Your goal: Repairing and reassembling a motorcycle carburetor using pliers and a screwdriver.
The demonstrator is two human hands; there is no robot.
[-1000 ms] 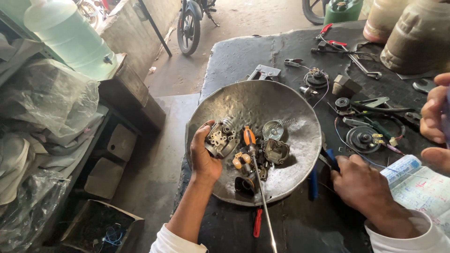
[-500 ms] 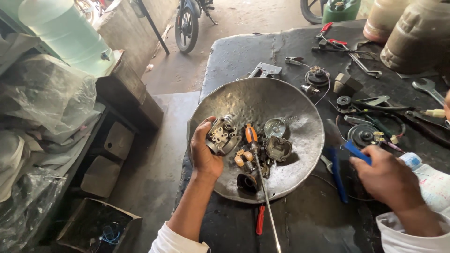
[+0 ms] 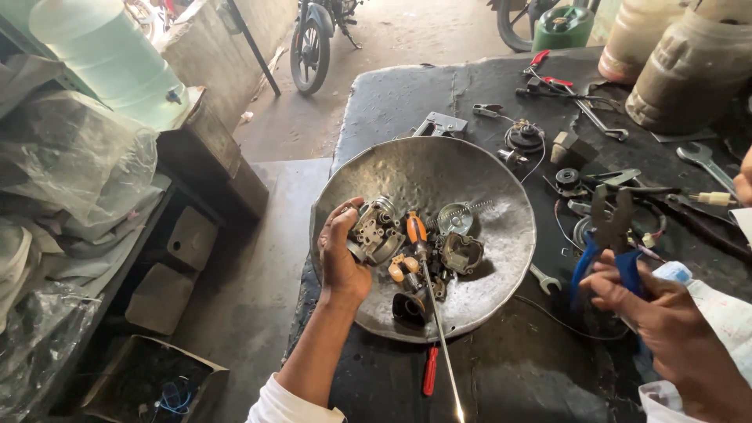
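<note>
Left hand [image 3: 342, 258]: closed in a firm grip around a grey metal carburettor body [image 3: 376, 232], held at the left inner edge of the pan, thumb on its upper side.
Right hand [image 3: 666, 321]: wrapped in a grip on the blue handles of a pair of pliers [image 3: 609, 235], held upright over the table's right side, the dark jaws pointing away from the person.
Pan [image 3: 439, 168]: a wide, hammered metal dish under the left hand, resting on the table.
Beside the left grip: an orange-handled screwdriver [image 3: 423, 266] lies just right of the carburettor body, its long shaft running toward the person and out over the pan's near rim.
Further right of that grip: a dark square metal part [image 3: 460, 252] and a round glass-faced part [image 3: 454, 218], both inside the pan.
Nearer the person than the left grip: a red-handled tool [image 3: 430, 370] on the black table [image 3: 407, 102], just outside the pan's rim.
Left of the right grip: a small open-ended spanner [image 3: 545, 279] on the table, between pan and pliers.
Beyond the right grip: coiled wires [image 3: 523, 135], a larger spanner [image 3: 705, 160] and red-handled pliers [image 3: 548, 70], scattered on the table.
Far edge: two dusty plastic jars [image 3: 689, 70] on the table; a motorcycle wheel [image 3: 309, 51] on the floor beyond.
</note>
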